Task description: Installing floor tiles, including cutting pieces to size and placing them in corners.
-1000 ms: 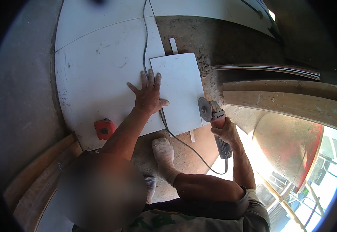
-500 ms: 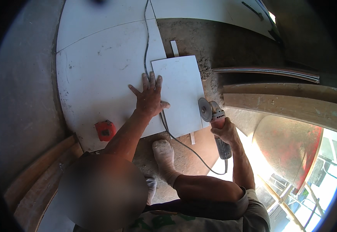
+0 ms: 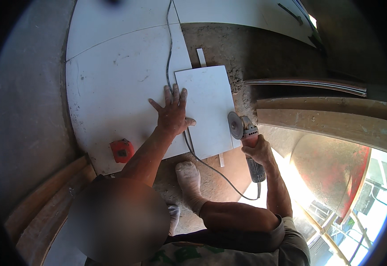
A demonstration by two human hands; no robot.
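My left hand lies flat with its fingers spread. It covers part of the black power cord and spans the edge between a large white floor tile and a smaller white tile. The thumb reaches onto the smaller tile, which overlaps the large one. My right hand is wrapped round the body of an angle grinder. The grinder's disc stands at the smaller tile's right edge; whether it touches or spins I cannot tell.
A red tape measure rests on the large tile. Narrow white strips stick out beneath the smaller tile. Wooden boards and a thin stack of trim lie to the right. My socked foot is close to the tile's near edge.
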